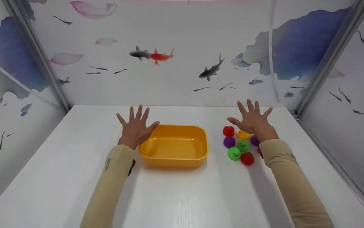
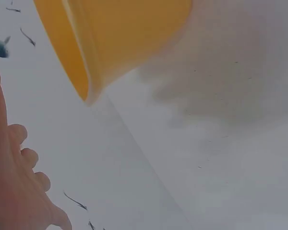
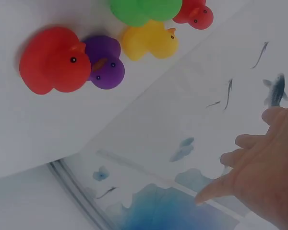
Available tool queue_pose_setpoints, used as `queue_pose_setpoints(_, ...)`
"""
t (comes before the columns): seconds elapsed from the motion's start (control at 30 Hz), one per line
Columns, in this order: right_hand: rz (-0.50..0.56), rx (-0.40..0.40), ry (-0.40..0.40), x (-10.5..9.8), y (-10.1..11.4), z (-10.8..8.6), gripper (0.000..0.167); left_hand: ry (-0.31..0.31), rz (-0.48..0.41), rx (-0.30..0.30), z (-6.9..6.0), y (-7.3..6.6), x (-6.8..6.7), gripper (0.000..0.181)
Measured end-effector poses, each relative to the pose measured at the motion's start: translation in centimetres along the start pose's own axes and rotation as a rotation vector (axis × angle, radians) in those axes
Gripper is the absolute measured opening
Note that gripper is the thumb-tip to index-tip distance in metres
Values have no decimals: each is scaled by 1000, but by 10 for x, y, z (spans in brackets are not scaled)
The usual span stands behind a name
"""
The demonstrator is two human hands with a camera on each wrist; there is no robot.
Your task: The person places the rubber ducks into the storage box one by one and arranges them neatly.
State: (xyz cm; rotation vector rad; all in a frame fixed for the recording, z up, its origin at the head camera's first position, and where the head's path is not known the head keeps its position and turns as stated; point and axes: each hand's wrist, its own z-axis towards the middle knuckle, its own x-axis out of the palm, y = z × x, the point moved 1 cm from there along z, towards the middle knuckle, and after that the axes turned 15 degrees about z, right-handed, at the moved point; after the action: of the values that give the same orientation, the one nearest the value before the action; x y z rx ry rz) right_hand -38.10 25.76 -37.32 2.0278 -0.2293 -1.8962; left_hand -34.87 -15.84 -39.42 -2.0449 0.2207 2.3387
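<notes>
A yellow plastic basin point(image 1: 175, 162) stands in the middle of the white table. My left hand point(image 1: 135, 129) hovers at its left side with fingers spread, holding nothing; in the left wrist view that hand point(image 2: 17, 177) is at the lower left, apart from the basin point(image 2: 134, 38). To the right lies a cluster of rubber ducks: red point(image 1: 247, 158), green point(image 1: 234, 153), purple point(image 1: 229, 142) and yellow point(image 1: 243, 135). Above them my right hand point(image 1: 254, 121) is spread and holds nothing. Its forearm hides part of the cluster. The right wrist view shows a red duck point(image 3: 55, 61) beside a purple duck point(image 3: 104, 62).
White panels with painted fish point(image 1: 211, 68) and petals enclose the table point(image 1: 175, 196) at the back and both sides. Metal posts point(image 1: 331, 57) stand at the back corners. Table surface lies between the basin and the ducks.
</notes>
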Motion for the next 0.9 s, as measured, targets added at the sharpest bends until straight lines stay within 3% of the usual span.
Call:
queue_pose_setpoints(0.17, -52, -51, -7, -1, 5, -6, 92, -15, -70, 40, -11, 6, 3, 80)
queue_pose_setpoints(0.37, 9, -96, 0, 1, 13, -18, 94, 82, -268, 24, -33, 5, -1, 76)
queue_pose_setpoints(0.47, 64, -123, -3, 3, 14, -27, 93, 120, -399, 12, -44, 1, -4, 76)
queue_pose_setpoints(0.6, 168, -142, -49, 4, 12, -40, 90, 125, -589, -2, -55, 1, -2, 77)
queue_pose_setpoints(0.73, 313, -131, -103, 7, 6, -51, 92, 94, -745, -40, -65, 5, 8, 73)
queue_pose_setpoints(0.9, 474, -99, -170, 8, -12, -57, 89, 88, -853, -96, -69, 5, 24, 71)
